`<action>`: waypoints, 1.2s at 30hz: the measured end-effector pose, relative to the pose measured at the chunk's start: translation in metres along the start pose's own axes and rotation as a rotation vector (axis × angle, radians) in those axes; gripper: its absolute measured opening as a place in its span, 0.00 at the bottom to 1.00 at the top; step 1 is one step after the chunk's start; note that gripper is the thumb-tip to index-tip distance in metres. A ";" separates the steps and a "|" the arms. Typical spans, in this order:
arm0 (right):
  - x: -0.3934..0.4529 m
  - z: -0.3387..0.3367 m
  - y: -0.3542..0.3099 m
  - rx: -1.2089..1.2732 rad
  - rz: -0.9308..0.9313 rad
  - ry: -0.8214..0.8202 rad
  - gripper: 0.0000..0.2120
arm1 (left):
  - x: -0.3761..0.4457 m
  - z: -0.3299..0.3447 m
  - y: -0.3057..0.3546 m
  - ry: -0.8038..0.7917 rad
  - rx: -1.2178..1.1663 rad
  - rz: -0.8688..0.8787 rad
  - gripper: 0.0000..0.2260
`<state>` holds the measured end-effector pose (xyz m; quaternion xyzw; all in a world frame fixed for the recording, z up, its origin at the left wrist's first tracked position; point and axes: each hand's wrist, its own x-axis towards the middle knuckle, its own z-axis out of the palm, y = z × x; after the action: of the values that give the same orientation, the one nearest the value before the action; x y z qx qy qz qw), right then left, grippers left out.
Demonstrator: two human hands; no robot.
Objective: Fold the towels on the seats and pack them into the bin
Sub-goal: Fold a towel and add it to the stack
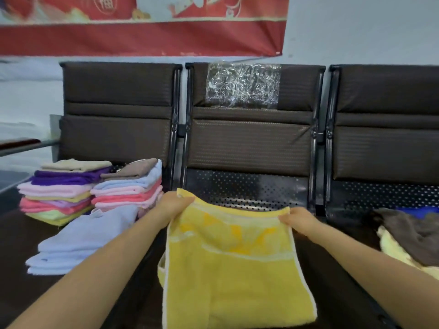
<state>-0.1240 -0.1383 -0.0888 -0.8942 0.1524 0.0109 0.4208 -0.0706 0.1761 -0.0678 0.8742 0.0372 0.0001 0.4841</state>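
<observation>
Dark perforated seats (pixel 249 188) line a pale wall. Left hand (pixel 174 205) and right hand (pixel 300 220) each pinch a top corner of the yellow towel (pixel 232 269) stretched between them. Risk: uneven grip skews the fold; folded stacks (pixel 95 186) just beyond left hand could topple.

Left hand (pixel 174 204) and right hand (pixel 300 219) each pinch a top corner of the yellow towel (pixel 235 276), folded stacks (pixel 90 188) to its left.
</observation>
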 end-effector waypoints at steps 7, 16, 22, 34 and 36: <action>0.025 0.037 0.041 -0.649 -0.079 -0.150 0.16 | 0.036 0.040 -0.064 -0.110 0.395 0.120 0.19; 0.024 0.017 0.040 -0.241 0.014 -0.136 0.12 | 0.055 0.036 -0.079 -0.233 0.416 0.063 0.16; 0.000 0.019 0.030 -0.570 0.029 -0.306 0.15 | 0.032 0.030 -0.077 -0.266 0.387 0.037 0.09; 0.001 0.009 0.039 -0.205 0.104 -0.394 0.07 | 0.025 0.029 -0.068 -0.326 0.047 -0.162 0.07; 0.004 0.006 0.043 -0.130 0.083 -0.289 0.07 | 0.027 0.030 -0.068 -0.303 -0.002 -0.201 0.11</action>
<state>-0.1314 -0.1606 -0.1255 -0.9016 0.1262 0.1668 0.3787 -0.0468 0.1886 -0.1419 0.8557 0.0510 -0.1798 0.4826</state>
